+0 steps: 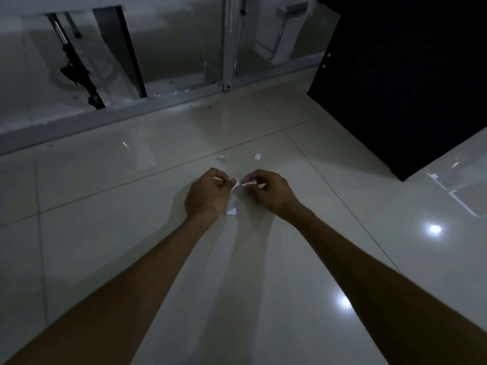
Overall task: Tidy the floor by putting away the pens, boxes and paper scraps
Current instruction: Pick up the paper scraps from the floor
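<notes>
Reaching down over the glossy tiled floor, left hand and right hand are each pinching white paper scraps; more scraps are lying loose just beyond, mid-floor.

My left hand and right hand curl inward, so my fingertips are hidden and I can't tell how much paper each pinches. A scrap at 6 o'clock of the left hand is partly covered by my wrist. Two scraps at 12 o'clock are too small to make out. The dark panel at 2 o'clock runs off the edge. My forearms are cut off at the bottom.
</notes>
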